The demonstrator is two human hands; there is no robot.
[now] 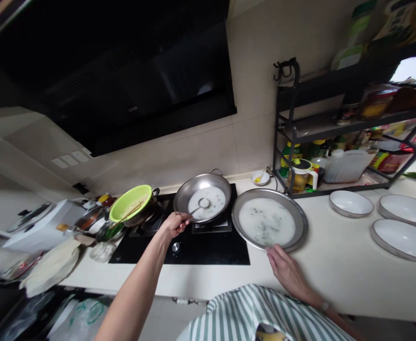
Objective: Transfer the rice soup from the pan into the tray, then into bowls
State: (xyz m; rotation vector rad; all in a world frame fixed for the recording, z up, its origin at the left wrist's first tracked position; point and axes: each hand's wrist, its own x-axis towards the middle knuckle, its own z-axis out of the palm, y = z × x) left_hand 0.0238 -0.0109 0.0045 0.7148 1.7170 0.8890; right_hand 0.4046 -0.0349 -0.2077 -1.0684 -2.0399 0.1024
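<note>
My left hand [175, 223] is closed around the handle of a ladle [203, 203]. The ladle's bowl, with white liquid in it, is over the steel wok [185, 189] on the stove, which contains milky white liquid with bits in it. To the right, a wide metal basin [300, 222] stands on the counter, filled with similar white liquid and flecked with green. My right hand [284, 267] grips the basin's near rim, fingers bent over the edge.
Left of the wok, a lime-green colander [114, 208] with chopsticks sits on a pot. White bowls [352, 202] stand at the right. A black rack [293, 137] holds bottles and jars. The range hood [140, 71] hangs overhead. A small dish [259, 178] lies near the wall.
</note>
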